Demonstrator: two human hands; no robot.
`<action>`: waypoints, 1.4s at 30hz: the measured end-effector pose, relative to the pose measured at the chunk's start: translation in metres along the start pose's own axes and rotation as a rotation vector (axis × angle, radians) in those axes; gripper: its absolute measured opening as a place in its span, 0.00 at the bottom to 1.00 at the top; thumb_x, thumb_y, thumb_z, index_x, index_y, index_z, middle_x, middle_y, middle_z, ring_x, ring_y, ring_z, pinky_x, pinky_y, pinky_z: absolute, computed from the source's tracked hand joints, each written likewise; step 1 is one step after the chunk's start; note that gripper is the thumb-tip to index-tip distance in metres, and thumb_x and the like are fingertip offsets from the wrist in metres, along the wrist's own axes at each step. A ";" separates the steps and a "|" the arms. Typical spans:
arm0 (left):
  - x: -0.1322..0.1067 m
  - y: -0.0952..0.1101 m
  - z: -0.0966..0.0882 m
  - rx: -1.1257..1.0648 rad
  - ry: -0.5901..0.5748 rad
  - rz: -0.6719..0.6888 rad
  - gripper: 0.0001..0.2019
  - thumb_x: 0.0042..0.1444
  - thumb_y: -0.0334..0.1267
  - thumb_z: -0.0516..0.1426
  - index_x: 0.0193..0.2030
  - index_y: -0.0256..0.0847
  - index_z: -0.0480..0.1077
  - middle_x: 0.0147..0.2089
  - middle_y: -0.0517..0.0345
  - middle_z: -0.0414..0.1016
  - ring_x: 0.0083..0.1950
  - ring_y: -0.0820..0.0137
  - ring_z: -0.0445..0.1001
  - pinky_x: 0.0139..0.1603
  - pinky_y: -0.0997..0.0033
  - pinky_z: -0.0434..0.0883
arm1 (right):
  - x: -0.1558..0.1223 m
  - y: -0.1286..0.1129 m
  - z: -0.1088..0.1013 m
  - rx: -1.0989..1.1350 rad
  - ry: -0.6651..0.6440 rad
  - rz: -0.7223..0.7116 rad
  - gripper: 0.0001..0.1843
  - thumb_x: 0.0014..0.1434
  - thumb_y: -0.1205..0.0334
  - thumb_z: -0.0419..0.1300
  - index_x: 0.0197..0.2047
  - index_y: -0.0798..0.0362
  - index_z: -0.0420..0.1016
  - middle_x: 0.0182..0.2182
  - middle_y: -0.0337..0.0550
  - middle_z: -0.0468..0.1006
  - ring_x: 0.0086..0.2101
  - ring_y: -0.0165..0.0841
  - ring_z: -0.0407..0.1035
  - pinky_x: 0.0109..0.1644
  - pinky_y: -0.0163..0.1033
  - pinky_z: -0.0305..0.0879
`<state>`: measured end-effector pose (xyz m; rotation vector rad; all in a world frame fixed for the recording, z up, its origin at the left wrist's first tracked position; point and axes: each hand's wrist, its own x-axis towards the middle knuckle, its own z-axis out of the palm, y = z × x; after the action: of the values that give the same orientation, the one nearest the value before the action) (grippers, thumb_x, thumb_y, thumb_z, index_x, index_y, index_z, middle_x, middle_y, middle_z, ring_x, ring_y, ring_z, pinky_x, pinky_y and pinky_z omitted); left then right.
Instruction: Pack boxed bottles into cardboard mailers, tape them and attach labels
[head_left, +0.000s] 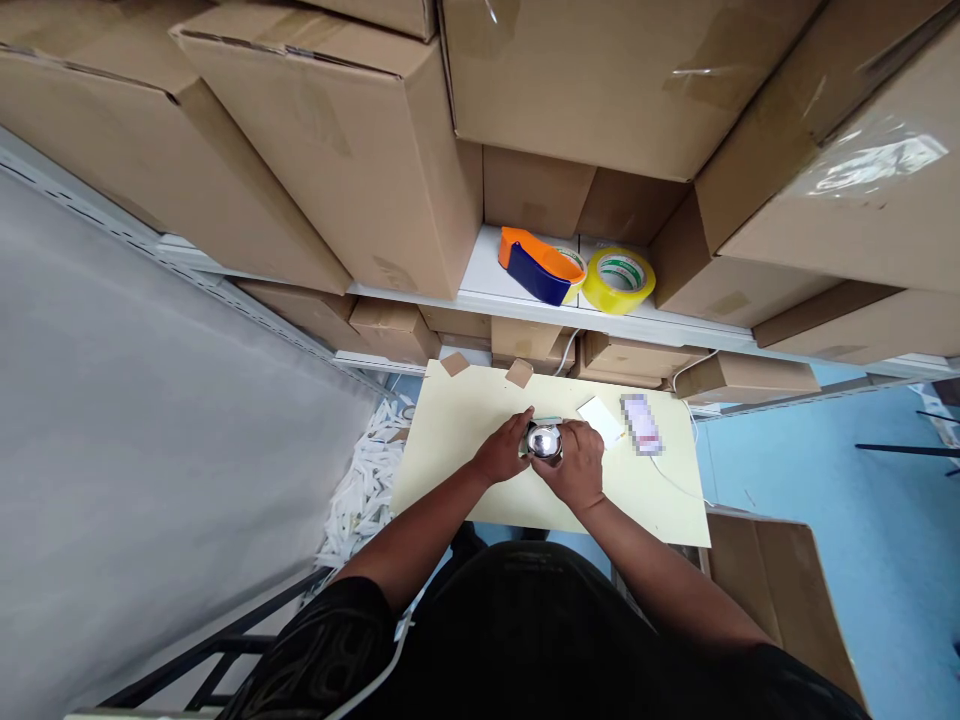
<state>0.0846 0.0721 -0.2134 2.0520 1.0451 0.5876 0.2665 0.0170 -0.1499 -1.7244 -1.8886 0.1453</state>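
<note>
My left hand (502,450) and my right hand (576,470) meet over the middle of the pale yellow table (442,470). Between them is a shiny silver object with a round top (544,441); its exact kind cannot be made out. The fingers of both hands are closed around its sides, left hand on the left, right hand on the right. A thin, pale flat edge shows just behind it, partly covered by the fingers. Right of my right hand lies a small white card or pad (600,421). Farther right is a phone-like device (641,424), its screen blurred.
Above the table, a shelf (480,270) holds large cardboard boxes (322,130), an orange and blue tape dispenser (541,266) and a yellow tape roll (619,280). Cardboard scraps (519,373) lie at the table's back edge. White strips (360,490) are heaped at left.
</note>
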 end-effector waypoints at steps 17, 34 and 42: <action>-0.001 -0.008 -0.003 0.018 -0.029 0.040 0.44 0.54 0.33 0.62 0.76 0.45 0.49 0.72 0.45 0.63 0.69 0.56 0.69 0.67 0.52 0.72 | 0.004 0.010 0.000 -0.028 -0.144 0.000 0.32 0.61 0.42 0.64 0.60 0.54 0.69 0.62 0.61 0.69 0.60 0.56 0.64 0.63 0.62 0.62; -0.035 0.024 -0.002 0.072 0.033 0.027 0.37 0.62 0.48 0.62 0.74 0.47 0.52 0.69 0.41 0.61 0.58 0.56 0.76 0.54 0.53 0.78 | -0.024 0.021 0.002 0.435 -0.137 0.168 0.15 0.71 0.56 0.53 0.58 0.48 0.67 0.51 0.51 0.70 0.44 0.39 0.72 0.50 0.50 0.75; 0.021 0.033 -0.034 -0.220 0.108 -0.344 0.18 0.64 0.43 0.57 0.59 0.43 0.68 0.52 0.53 0.75 0.38 0.69 0.74 0.43 0.65 0.75 | -0.025 0.023 0.014 0.418 -0.164 0.181 0.13 0.70 0.55 0.56 0.54 0.48 0.65 0.46 0.47 0.70 0.37 0.36 0.69 0.43 0.46 0.74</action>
<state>0.0894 0.0906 -0.1653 1.6185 1.3006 0.6082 0.2805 0.0009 -0.1799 -1.6219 -1.6588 0.7183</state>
